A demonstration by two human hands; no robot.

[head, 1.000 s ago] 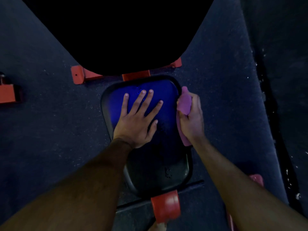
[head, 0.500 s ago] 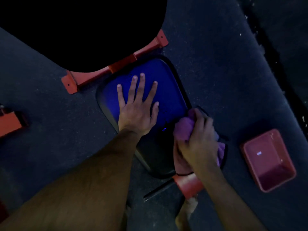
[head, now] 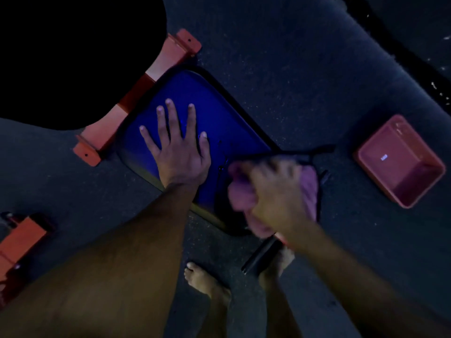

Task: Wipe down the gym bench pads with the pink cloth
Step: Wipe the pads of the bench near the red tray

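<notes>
The blue bench seat pad (head: 219, 118) with a black rim lies below me, turned diagonally in the view. My left hand (head: 178, 147) presses flat on its middle, fingers spread. My right hand (head: 273, 191), blurred by motion, is bunched around the pink cloth (head: 310, 189) at the pad's near right corner, rubbing it against the rim. A larger black pad (head: 73, 57) fills the upper left, too dark for detail.
Orange frame brackets (head: 175, 52) run along the seat pad's far edge. A pink plastic tub (head: 400, 162) sits on the dark floor at right. An orange frame foot (head: 22, 237) is at lower left. My bare feet (head: 205, 284) and a black bar (head: 261, 257) are below the pad.
My right hand has slid the cloth from the pad's right side down to its near right corner. My head has turned, rotating the pad in view and revealing the tub and my feet.
</notes>
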